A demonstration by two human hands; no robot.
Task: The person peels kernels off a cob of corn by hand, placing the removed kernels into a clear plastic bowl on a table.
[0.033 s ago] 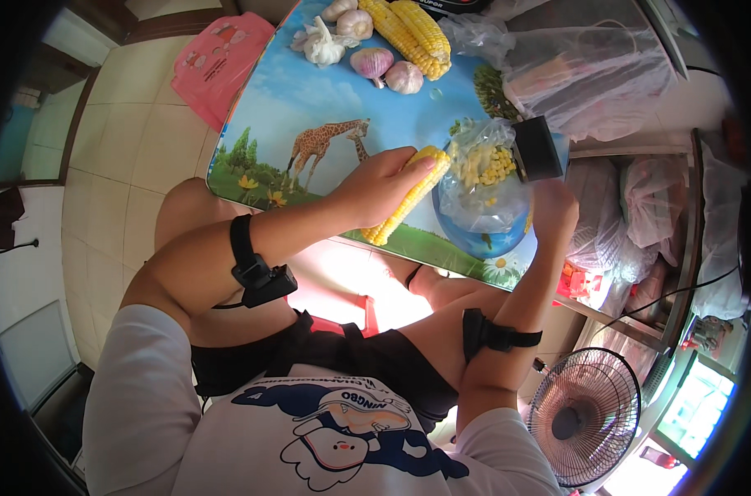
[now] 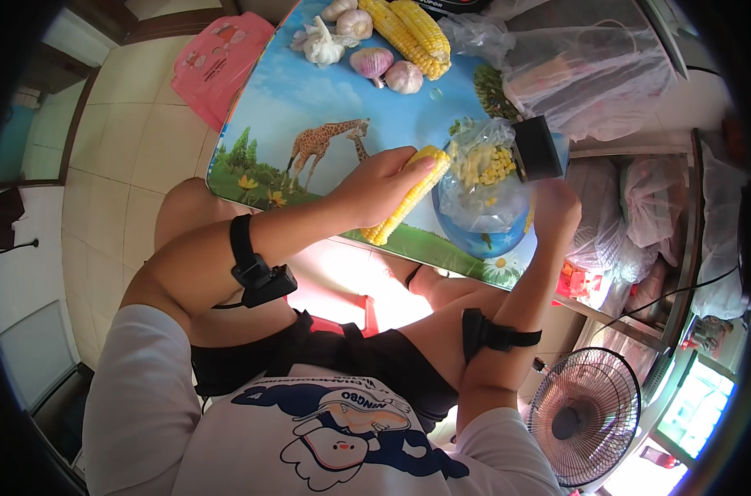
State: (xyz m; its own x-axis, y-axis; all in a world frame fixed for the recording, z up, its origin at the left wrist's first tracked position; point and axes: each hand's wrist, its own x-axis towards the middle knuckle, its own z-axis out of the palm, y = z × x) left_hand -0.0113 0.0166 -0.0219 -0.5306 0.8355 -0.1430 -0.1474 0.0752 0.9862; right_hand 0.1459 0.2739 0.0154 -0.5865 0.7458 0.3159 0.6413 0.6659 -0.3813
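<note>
A yellow corn cob slants across my left hand, whose fingers are wrapped round it with the thumb along its top. The cob's upper end points at a blue bowl lined with a clear plastic bag. Loose corn kernels lie in the bag. My right hand is closed at the bowl's right side. From its top stands a flat black rectangular object, beside the kernels; its exact kind does not show. The right fingertips are hidden.
Several garlic bulbs and more corn cobs lie at the table's far side. Plastic bags cover the back right. A fan stands low right, and a pink stool is left of the table.
</note>
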